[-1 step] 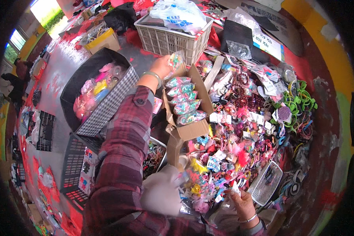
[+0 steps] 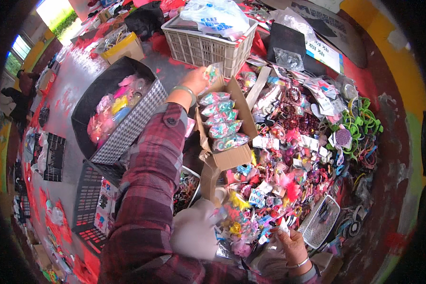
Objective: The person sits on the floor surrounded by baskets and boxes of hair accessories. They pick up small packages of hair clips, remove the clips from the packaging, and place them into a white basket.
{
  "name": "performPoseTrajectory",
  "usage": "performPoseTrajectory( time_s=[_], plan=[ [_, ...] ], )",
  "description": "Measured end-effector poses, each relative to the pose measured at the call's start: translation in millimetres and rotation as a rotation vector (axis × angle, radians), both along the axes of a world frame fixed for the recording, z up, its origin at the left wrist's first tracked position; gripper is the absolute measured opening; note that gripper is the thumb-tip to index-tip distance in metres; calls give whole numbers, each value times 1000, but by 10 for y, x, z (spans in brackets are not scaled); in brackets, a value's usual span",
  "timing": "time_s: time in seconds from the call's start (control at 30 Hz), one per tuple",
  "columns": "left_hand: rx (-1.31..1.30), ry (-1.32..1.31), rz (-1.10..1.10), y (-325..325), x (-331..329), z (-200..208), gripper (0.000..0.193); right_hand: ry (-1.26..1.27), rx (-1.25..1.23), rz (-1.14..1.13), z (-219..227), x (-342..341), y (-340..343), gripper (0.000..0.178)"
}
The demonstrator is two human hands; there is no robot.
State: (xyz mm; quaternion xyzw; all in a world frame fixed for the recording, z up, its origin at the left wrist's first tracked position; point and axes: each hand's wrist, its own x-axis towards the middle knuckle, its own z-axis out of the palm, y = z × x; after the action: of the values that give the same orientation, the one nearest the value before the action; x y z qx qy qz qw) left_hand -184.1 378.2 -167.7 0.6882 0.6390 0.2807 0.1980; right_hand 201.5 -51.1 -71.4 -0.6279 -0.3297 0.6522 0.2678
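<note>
My left hand (image 2: 194, 81), a bangle at its wrist, reaches to the far end of an open cardboard box (image 2: 235, 157). Its fingers are closed on a small clear packet (image 2: 211, 74) with multicoloured contents. Several similar packets (image 2: 225, 128) lie in a row inside the box. Low on the right, my right hand (image 2: 292, 247) pinches a small white piece (image 2: 283, 226) whose kind I cannot make out. Beneath and beyond that hand spreads a heap of hair accessories and trinkets (image 2: 279, 177).
Left of the box stands a black houndstooth bin (image 2: 128, 124) holding bagged items. A grey plastic crate (image 2: 206, 49) topped with a white bag is behind. A white basket (image 2: 333, 208) lies right of the heap; green bands (image 2: 364, 120) sit farther right.
</note>
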Motion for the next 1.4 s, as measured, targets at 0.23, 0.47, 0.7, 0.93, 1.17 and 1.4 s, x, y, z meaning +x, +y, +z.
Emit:
performPoseTrajectory(
  time_s=[0.23,0.47,0.7,0.93,1.17,1.4],
  plan=[
    [41,80,-126,230,229,-298,35,34,-79,-51,-279,181,314,28],
    [66,346,-256,536,185,-741,26,25,-196,-113,-342,255,509,28],
    [-171,245,-283,530,213,-669,34,9,-130,-106,-396,261,537,28],
    [-307,529,-275,795,140,-854,41,60,-165,-86,-334,277,558,24],
    [-66,631,-85,548,234,-751,40,33,-167,-107,-209,257,572,23],
    [121,368,-253,-372,348,-592,17,55,-168,-98,-203,274,494,24]
  ],
)
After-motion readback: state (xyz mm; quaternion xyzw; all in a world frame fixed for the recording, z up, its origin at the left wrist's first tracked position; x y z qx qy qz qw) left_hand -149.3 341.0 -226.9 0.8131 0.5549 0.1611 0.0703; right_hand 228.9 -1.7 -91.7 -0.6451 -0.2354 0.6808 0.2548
